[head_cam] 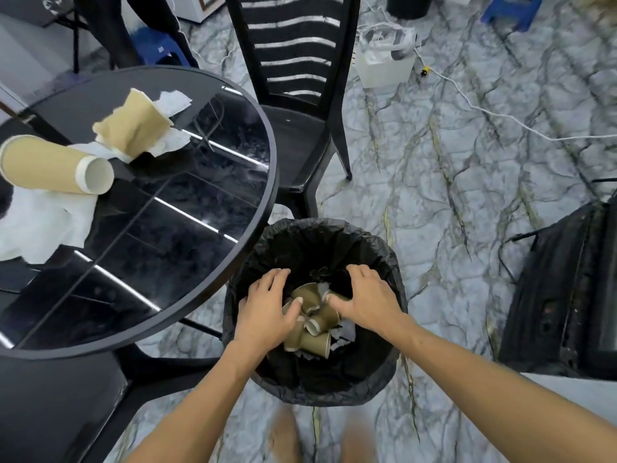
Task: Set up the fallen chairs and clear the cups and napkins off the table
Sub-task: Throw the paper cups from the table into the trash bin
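A black-lined trash bin stands on the floor beside the round black glass table. Several brown paper cups and bits of white napkin lie inside it. My left hand and my right hand hover in the bin's mouth, fingers spread, thumbs touching the top cups but gripping nothing. On the table a brown cup lies on its side on a white napkin. A flattened brown cup rests on another napkin. A black chair stands upright behind the bin.
A second black chair seat sits under the table's near edge at lower left. A dark worn object stands at the right. A white box and white cable lie on the marble floor; blue stools are farther back.
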Available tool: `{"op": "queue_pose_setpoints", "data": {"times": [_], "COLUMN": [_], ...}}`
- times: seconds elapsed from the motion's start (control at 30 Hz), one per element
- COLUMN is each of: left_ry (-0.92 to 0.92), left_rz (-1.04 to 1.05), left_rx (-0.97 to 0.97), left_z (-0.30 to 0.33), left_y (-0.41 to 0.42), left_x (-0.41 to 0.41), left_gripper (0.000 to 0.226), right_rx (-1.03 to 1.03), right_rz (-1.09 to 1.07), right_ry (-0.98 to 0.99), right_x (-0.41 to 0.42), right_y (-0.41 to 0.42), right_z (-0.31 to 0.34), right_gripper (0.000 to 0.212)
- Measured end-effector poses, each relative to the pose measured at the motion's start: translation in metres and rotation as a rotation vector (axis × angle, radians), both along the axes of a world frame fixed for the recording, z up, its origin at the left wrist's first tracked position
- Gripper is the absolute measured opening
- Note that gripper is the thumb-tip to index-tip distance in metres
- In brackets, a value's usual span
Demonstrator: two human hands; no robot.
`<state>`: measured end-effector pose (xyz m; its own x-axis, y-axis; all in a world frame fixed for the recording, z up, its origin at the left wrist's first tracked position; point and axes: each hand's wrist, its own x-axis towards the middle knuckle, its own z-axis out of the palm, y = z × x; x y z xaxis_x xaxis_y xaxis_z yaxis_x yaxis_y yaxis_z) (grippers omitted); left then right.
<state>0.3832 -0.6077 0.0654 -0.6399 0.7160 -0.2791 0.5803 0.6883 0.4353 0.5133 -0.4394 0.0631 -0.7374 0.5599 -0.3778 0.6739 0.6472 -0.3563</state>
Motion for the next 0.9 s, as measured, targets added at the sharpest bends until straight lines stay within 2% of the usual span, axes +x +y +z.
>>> {"op": "queue_pose_setpoints", "data": {"times": [0.3,0.57,0.9], "left_ry": [0.012,0.051,0.169], "left_rz": [-0.013,0.017,0.234], "left_rx": [0.143,0.269,0.238], "left_z": [0.062,0.113,0.154], "left_y": [-0.001,-0.029,-0.107], "left_x": [0.02,0.022,-0.061], "left_gripper": [0.065,0.063,0.06], "right_rx": [0.055,0.127,0.182], "right_rz": [0.067,0.146,0.361], "right_ry": [0.031,0.174,0.242], "right_x": [0.005,-0.038,-0.14], "right_y": [0.005,0.007,-0.045], "right_z": [0.07,0.138,0.171], "right_gripper": [0.077,0.077,0.074]}}
